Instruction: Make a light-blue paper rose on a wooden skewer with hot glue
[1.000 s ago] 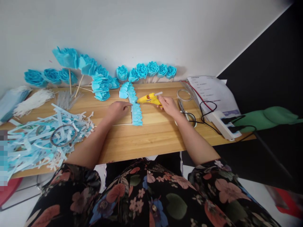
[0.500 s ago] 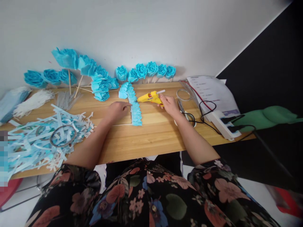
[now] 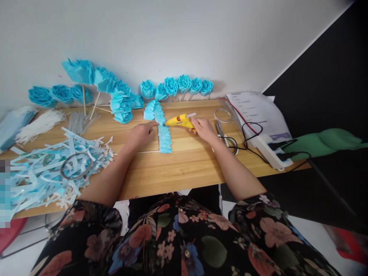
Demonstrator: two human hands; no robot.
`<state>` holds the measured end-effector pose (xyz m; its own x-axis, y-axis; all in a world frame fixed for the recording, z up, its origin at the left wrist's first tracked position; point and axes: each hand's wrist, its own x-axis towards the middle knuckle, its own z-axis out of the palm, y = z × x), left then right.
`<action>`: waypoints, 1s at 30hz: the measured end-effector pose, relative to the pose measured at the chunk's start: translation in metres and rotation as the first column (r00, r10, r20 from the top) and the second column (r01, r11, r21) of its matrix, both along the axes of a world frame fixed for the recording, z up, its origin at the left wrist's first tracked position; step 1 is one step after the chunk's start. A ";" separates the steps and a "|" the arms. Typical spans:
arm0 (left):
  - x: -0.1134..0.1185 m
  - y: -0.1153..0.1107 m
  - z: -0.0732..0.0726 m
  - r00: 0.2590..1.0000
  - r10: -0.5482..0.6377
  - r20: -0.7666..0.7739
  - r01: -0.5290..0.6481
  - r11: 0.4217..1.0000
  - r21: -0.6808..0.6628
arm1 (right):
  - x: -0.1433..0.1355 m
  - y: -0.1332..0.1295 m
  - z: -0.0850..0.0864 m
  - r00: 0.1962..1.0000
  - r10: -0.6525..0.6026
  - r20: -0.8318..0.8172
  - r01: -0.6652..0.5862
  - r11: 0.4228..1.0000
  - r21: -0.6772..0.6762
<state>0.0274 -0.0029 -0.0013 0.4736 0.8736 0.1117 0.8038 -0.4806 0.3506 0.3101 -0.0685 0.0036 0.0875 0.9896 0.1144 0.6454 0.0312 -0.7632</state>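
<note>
My right hand (image 3: 201,128) is wrapped round the handle of a yellow glue gun (image 3: 180,121), with a whitish glue stick poking out of its back. The gun's nozzle points left and meets the edge of a pleated light-blue paper strip (image 3: 165,140) lying on the table. On the strip's left side is my left hand (image 3: 143,134), its index finger stretched to the strip's edge and the other fingers curled. Whether that hand pinches the paper cannot be made out.
Blue paper flowers (image 3: 171,86) on sticks line the wall. Paper scraps (image 3: 57,172) with a ring cover the table's left part. To the right are scissors (image 3: 221,132), a tape roll (image 3: 222,115), printed sheets (image 3: 258,111) and a power strip (image 3: 268,151) with black cords.
The glue gun and my right hand have shifted slightly left, bringing the nozzle onto the strip's edge. My left hand has hardly moved.
</note>
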 end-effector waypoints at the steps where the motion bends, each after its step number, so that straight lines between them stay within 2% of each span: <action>1: 0.000 0.000 0.000 1.000 -0.004 -0.006 0.004 1.000 -0.003 | 0.000 0.000 0.000 1.000 0.002 0.002 -0.002 1.000 0.001; 5: 0.000 -0.001 0.003 0.999 -0.043 0.002 0.043 0.999 -0.016 | 0.000 -0.001 0.000 1.000 0.012 -0.014 -0.012 1.000 0.013; 12: -0.002 -0.002 0.009 0.996 -0.065 0.062 0.070 0.994 -0.084 | -0.002 -0.004 0.005 0.998 -0.040 -0.040 0.039 0.999 -0.033; 15: -0.003 -0.002 0.009 0.995 -0.043 0.085 0.050 0.996 -0.080 | -0.002 -0.005 0.008 0.998 -0.048 -0.029 0.046 0.998 -0.038; 21: 0.001 -0.003 0.006 1.000 -0.008 0.024 0.009 0.999 -0.041 | -0.004 -0.006 0.010 0.997 -0.068 -0.034 0.066 0.997 -0.050; 25: 0.003 -0.004 0.006 0.999 0.001 -0.042 -0.003 0.999 -0.032 | -0.002 -0.004 0.009 0.991 -0.106 -0.080 0.106 0.994 -0.001; 30: 0.003 -0.004 0.005 0.999 -0.006 -0.047 0.005 1.000 -0.025 | 0.000 -0.002 0.005 0.993 -0.062 -0.104 0.067 0.997 0.042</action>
<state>0.0303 -0.0069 0.0042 0.4829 0.8730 0.0676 0.8170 -0.4770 0.3240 0.3097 -0.0706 0.0090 0.1646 0.9755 0.1457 0.5658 0.0276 -0.8241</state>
